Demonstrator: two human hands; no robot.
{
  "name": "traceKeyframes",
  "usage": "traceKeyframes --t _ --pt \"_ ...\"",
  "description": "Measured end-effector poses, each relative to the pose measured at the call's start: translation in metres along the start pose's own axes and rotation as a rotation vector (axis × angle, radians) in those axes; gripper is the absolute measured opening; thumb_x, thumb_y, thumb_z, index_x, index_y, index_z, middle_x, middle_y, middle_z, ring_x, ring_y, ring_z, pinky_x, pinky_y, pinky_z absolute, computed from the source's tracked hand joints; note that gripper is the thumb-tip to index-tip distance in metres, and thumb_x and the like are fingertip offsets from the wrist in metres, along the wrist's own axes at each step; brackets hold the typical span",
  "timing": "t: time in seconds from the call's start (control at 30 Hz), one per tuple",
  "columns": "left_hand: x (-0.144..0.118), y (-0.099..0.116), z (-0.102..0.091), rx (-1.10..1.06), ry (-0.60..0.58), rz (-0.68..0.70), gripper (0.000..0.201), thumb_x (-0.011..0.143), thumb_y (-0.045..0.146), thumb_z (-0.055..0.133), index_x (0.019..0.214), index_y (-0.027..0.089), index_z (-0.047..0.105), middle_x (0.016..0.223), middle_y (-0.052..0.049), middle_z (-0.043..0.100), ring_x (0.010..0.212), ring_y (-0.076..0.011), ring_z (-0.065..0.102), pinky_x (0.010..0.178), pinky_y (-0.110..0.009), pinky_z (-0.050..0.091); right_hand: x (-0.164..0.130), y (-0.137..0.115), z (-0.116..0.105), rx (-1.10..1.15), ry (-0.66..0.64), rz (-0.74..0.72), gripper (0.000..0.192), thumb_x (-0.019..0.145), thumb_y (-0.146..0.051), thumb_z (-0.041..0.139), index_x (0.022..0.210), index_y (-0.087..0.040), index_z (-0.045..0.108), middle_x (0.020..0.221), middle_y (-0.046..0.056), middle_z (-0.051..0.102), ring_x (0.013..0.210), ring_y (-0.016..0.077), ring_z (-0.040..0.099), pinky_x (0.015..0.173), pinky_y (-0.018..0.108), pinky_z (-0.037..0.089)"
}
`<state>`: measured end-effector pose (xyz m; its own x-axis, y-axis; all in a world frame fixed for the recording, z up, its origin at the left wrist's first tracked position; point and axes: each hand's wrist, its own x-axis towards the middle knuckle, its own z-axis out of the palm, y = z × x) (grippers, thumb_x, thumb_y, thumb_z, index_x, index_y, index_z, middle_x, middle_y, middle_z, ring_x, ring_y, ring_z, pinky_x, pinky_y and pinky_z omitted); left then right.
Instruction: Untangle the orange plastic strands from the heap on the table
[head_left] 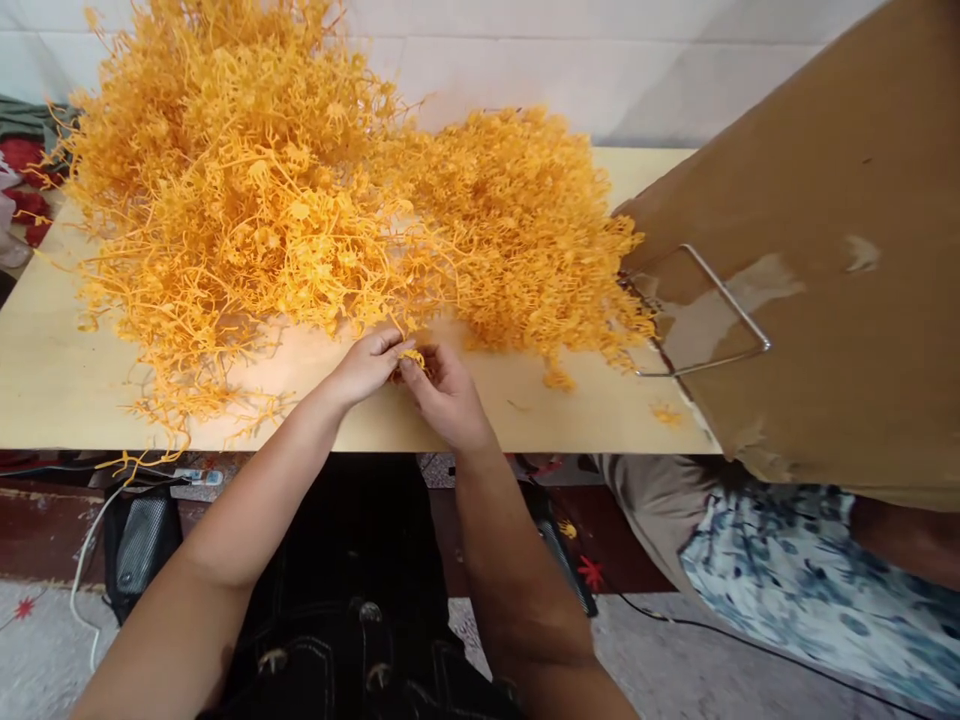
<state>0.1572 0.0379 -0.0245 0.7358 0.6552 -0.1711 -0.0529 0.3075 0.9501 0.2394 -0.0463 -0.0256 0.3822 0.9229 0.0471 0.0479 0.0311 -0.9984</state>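
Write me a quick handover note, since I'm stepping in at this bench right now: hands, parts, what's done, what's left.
Left hand and right hand: together at the table's near edge, both pinching one small orange piece.
Parts: a big tangled orange pile spreads across the table just behind the hands; loose bits lie to the right.
Cardboard box with a wire frame stands at the right.
Done: no sorted pieces visible.
Left: seemingly the whole pile.
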Motion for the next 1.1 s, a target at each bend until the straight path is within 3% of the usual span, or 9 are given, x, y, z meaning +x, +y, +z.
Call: traceKeyframes --t 0.07,0.23,0.37,0.47,0.63,0.8,0.93,1.0,1.1 --pt "0.0 -0.001 0.0 -0.001 0.004 -0.002 0.023 0.079 0.022 0.053 0.059 0.015 0.043 0.05 0.006 0.04 0.046 -0.0034 0.038 0.051 -0.019 0.03 0.001 -0.001 0.0 0.003 -0.01 -0.023 0.031 0.073 -0.047 0.058 0.081 -0.02 0.046 0.075 0.0 0.053 0.068 0.0092 0.052 0.061 0.024 0.044" --pt "-0.001 0.0 -0.002 0.019 -0.035 0.023 0.018 0.079 0.024 0.051 0.065 0.014 0.047 0.056 0.005 0.045 0.049 -0.0036 0.04 0.052 -0.019 0.031 -0.003 -0.001 -0.008 0.109 -0.04 0.143 0.029 0.071 -0.04 0.059 0.086 -0.021 0.044 0.067 -0.005 0.05 0.044 0.0045 0.041 0.038 0.019 0.033" --pt "-0.003 0.003 -0.001 0.042 0.0 0.026 0.02 0.08 0.023 0.049 0.063 0.014 0.044 0.053 0.005 0.043 0.047 -0.0036 0.039 0.05 -0.019 0.029 -0.004 -0.001 -0.013 0.263 -0.051 0.303 0.027 0.07 -0.038 0.051 0.09 -0.021 0.043 0.066 -0.004 0.051 0.043 0.007 0.047 0.034 0.02 0.034" --pt "-0.003 0.004 0.0 0.056 0.021 0.028 0.02 0.08 0.023 0.049 0.063 0.015 0.045 0.054 0.005 0.043 0.047 -0.0037 0.039 0.049 -0.02 0.029 -0.003 -0.004 -0.009 0.307 -0.023 0.332 0.03 0.075 -0.047 0.043 0.09 -0.021 0.044 0.071 -0.001 0.053 0.043 0.0075 0.048 0.034 0.021 0.034" --pt "-0.001 0.004 0.001 0.059 0.073 0.035 0.024 0.079 0.022 0.052 0.058 0.016 0.042 0.048 0.006 0.039 0.043 -0.0036 0.037 0.046 -0.02 0.028 0.0 -0.005 0.004 0.085 0.023 0.204 0.036 0.071 -0.054 0.055 0.081 -0.022 0.041 0.061 -0.004 0.048 0.039 0.0059 0.039 0.032 0.021 0.03" --pt "-0.003 0.004 0.004 -0.016 0.1 0.026 0.028 0.078 0.022 0.054 0.057 0.016 0.037 0.046 0.007 0.036 0.04 -0.0027 0.035 0.045 -0.02 0.027 0.002 0.002 0.005 -0.099 -0.031 0.011 0.031 0.079 -0.048 0.049 0.069 -0.021 0.04 0.054 -0.006 0.038 0.045 0.006 0.034 0.039 0.02 0.028" --pt "0.002 0.004 0.004 0.021 0.149 0.021 0.027 0.079 0.019 0.051 0.058 0.017 0.035 0.045 0.008 0.035 0.037 -0.0021 0.031 0.041 -0.019 0.022 -0.013 0.004 0.007 -0.099 0.057 -0.076 0.03 0.083 -0.041 0.046 0.064 -0.02 0.035 0.054 -0.006 0.031 0.048 0.0067 0.029 0.044 0.022 0.025" --pt "0.006 0.006 0.002 -0.036 0.269 0.03 0.023 0.083 0.019 0.045 0.063 0.018 0.035 0.046 0.009 0.033 0.037 -0.0024 0.032 0.041 -0.018 0.023 -0.029 0.0 0.012 -0.126 -0.016 -0.125 0.028 0.085 -0.036 0.043 0.064 -0.02 0.036 0.055 -0.005 0.031 0.049 0.0073 0.03 0.046 0.022 0.027" --pt "0.01 0.012 -0.003 -0.132 0.373 0.023 0.02 0.087 0.022 0.039 0.067 0.018 0.034 0.046 0.009 0.033 0.037 -0.0026 0.035 0.044 -0.016 0.028 -0.05 -0.01 0.022 -0.269 -0.293 -0.231 0.024 0.087 -0.029 0.04 0.064 -0.02 0.038 0.059 -0.003 0.035 0.054 0.0088 0.036 0.053 0.024 0.032"
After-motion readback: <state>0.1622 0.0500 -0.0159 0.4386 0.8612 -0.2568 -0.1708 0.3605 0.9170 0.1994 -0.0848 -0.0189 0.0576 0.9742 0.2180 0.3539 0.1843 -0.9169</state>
